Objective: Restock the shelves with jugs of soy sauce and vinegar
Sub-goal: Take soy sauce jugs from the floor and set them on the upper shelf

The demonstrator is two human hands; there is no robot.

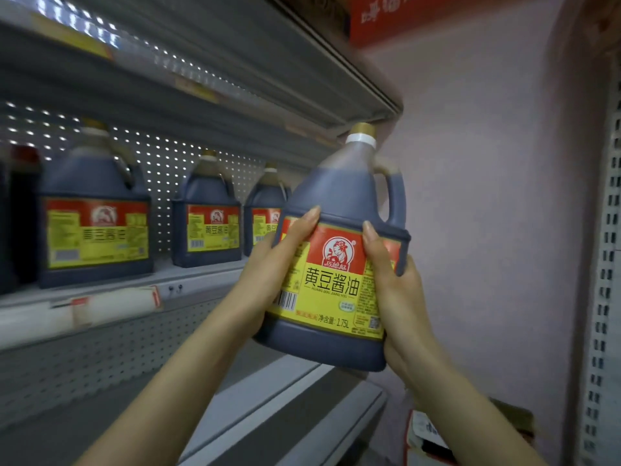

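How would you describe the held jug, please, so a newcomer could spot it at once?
Find the grey shelf with three jugs. At its right end, left hand and right hand grip a fourth jug. It alone is held up and tilted.

A pale pink wall (487,163) fills the right side. Left of it stands grey metal shelving (285,415) with a perforated back panel (174,163). Above the wall sits a red carton (403,21). Right of the wall runs a slotted upright (605,297); at the wall's foot lies a cardboard box (421,428).
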